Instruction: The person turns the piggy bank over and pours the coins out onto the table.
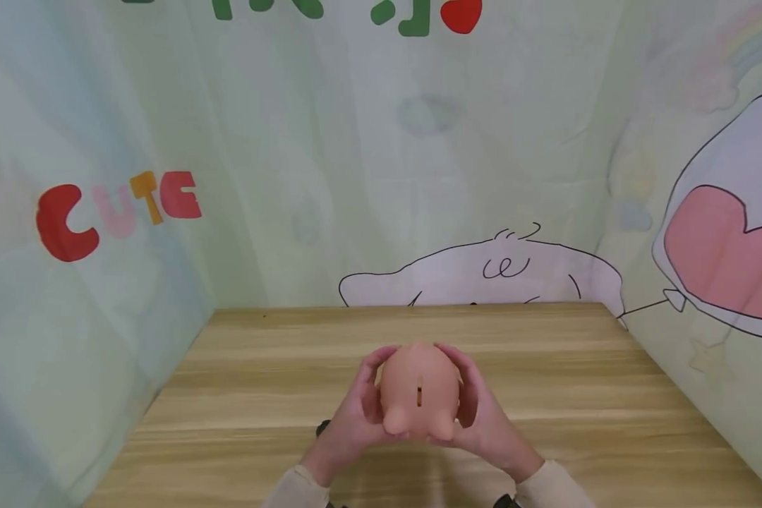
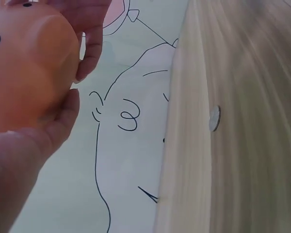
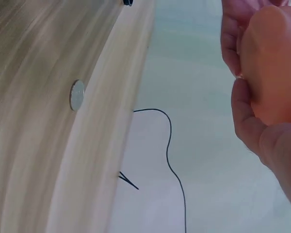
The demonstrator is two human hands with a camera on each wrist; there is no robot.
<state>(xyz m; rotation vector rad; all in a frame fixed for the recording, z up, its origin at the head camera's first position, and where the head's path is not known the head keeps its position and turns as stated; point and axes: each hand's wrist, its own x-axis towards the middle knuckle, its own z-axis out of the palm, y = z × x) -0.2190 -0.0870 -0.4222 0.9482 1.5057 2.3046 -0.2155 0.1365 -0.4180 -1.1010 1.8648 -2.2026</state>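
Note:
Both hands hold a piggy bank (image 1: 419,381), peach-orange with two rounded ears and a coin slot along its top. My left hand (image 1: 358,406) curves its fingers and thumb round the left side. My right hand (image 1: 482,409) grips the right side in the same way. In the left wrist view, the piggy bank (image 2: 34,68) shows dark eye dots, and fingertips of both hands nearly meet at its underside. It is held up above the table. A silver coin (image 2: 215,118) lies on the wood, also visible as the coin (image 3: 76,94) in the right wrist view; the head view hides it.
The wooden table (image 1: 260,367) ends at a printed curtain (image 1: 305,141) behind and at both sides. A small dark object (image 1: 322,427) shows beside the left wrist, partly hidden; a dark object (image 3: 128,2) also appears at the top edge of the right wrist view.

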